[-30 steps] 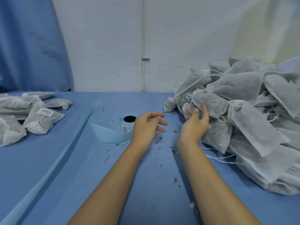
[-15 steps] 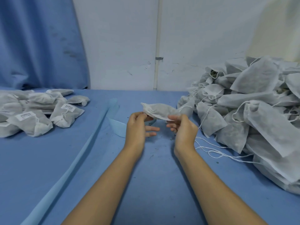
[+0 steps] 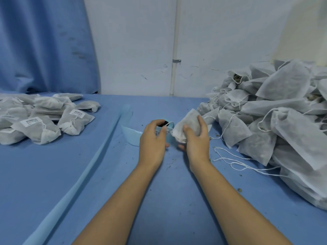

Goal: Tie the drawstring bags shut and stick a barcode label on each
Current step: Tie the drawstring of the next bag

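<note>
**A:** Head view: what step is this?

**B:** Tying, I'd say. The right hand [image 3: 196, 138] grips one bag [image 3: 188, 122] round its body, mid-table, with the bunched neck pointing left. The left hand [image 3: 154, 138] has its fingers curled and seems to pinch the cord [image 3: 169, 123] coming off that neck.

**A:** Any label on it?

**B:** None that I can see. The next move is likely to draw the cord tight and knot it. The right hand must hold the neck firm while the left loops.

**A:** And the labels?

**B:** The roll [image 3: 169, 137] sits just beyond the left hand, partly hidden by it. Its liner [image 3: 129, 137] trails off to the left.

**A:** What's in the way?

**B:** Loose strings [image 3: 230, 161] lie on the table [image 3: 70, 156] just right of the right wrist. They run from the pile [image 3: 283, 121] of open bags at the right, and they could snag. A few crumbs [image 3: 239, 190] are scattered about. The done bags [image 3: 44, 124], some showing labels, lie far left, well apart.
</note>
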The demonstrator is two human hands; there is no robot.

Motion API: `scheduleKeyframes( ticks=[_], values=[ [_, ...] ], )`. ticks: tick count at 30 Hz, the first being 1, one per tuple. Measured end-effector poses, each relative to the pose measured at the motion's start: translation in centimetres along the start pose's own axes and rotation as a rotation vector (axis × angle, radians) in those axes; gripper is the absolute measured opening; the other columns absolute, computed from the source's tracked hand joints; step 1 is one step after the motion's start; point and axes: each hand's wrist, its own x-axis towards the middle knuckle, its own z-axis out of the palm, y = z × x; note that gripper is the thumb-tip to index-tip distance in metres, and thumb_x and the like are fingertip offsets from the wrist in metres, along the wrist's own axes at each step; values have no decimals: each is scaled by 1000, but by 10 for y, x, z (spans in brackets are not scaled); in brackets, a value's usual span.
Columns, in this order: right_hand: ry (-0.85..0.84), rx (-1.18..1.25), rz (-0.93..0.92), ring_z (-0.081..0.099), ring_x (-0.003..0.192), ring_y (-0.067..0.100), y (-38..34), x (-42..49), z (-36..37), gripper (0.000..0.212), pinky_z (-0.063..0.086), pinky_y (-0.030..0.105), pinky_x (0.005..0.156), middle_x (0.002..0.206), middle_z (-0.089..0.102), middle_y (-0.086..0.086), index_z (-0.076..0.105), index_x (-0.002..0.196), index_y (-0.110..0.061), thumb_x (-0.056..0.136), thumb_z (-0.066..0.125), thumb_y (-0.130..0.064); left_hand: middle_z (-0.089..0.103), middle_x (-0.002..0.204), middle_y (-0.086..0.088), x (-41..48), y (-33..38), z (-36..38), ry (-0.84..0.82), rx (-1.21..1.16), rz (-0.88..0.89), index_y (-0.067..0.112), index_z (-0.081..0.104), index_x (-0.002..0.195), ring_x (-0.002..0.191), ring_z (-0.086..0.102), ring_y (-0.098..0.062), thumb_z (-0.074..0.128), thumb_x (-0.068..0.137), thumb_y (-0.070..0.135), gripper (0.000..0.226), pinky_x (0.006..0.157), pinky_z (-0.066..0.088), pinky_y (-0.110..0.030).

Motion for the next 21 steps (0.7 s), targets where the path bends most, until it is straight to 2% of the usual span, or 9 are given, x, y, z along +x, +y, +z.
scheduleKeyframes(
  ticks=[2, 4, 6, 8, 10, 13, 15, 18, 21],
  values=[
    [8, -101, 17, 64, 92, 26, 1, 3, -2, 58, 58, 39, 70, 118, 53, -5, 39, 140, -39, 90, 56, -16, 57, 116, 0, 4, -7, -1, -24, 193, 76, 27, 54, 113, 67, 64, -17, 48, 97, 14, 22, 64, 50, -18],
    [-35, -286, 7, 61, 90, 24, 2, 2, -1, 60, 54, 40, 81, 108, 54, -1, 37, 141, -40, 89, 54, -18, 52, 129, 5, 9, -14, 0, -85, 443, 125, 23, 51, 127, 97, 62, -17, 51, 96, 23, 31, 84, 46, -26],
    [-73, -387, 0, 57, 88, 21, 4, 1, 1, 61, 49, 34, 81, 100, 52, -3, 34, 142, -42, 88, 53, -21, 46, 135, 8, 14, -19, 1, -117, 610, 131, 23, 46, 133, 110, 54, -18, 53, 95, 32, 40, 84, 44, -32],
    [-87, -419, -10, 54, 87, 18, 5, 1, 2, 62, 44, 30, 79, 96, 50, -5, 33, 143, -42, 87, 54, -22, 43, 135, 7, 20, -21, 0, -136, 709, 144, 22, 44, 135, 104, 55, -21, 52, 95, 32, 43, 77, 44, -33],
    [-89, -429, -12, 54, 88, 18, 4, 1, 1, 63, 46, 31, 80, 97, 50, -5, 33, 143, -42, 87, 54, -22, 43, 128, 5, 26, -21, -2, -164, 781, 202, 19, 46, 132, 94, 56, -22, 52, 95, 26, 39, 72, 45, -35],
    [-66, -372, -19, 57, 87, 18, 3, 0, 1, 60, 51, 34, 80, 99, 51, -8, 35, 142, -42, 89, 53, -20, 46, 118, -1, 34, -21, -8, -203, 758, 260, 11, 53, 121, 88, 55, -25, 54, 93, 15, 28, 75, 45, -37],
    [-19, -278, -7, 57, 81, 12, 2, 1, 0, 56, 52, 33, 74, 96, 51, -13, 37, 140, -42, 91, 54, -20, 47, 110, -2, 40, -23, -19, -192, 699, 234, 6, 56, 115, 87, 52, -22, 54, 92, 10, 23, 74, 36, -27],
    [-18, -242, 45, 57, 80, 14, -1, 3, -1, 57, 54, 41, 80, 88, 47, -16, 35, 142, -41, 92, 52, -18, 42, 104, 4, 46, -28, -44, -149, 663, 151, 4, 57, 117, 86, 45, -16, 55, 92, 8, 25, 70, 27, -16],
    [-63, -375, 49, 54, 72, 13, -3, 0, 3, 63, 48, 31, 65, 80, 45, -16, 31, 143, -41, 89, 47, -14, 41, 105, 4, 49, -31, -66, -147, 654, 101, 2, 56, 121, 88, 44, -15, 54, 93, 8, 28, 72, 25, -12]
  ],
)
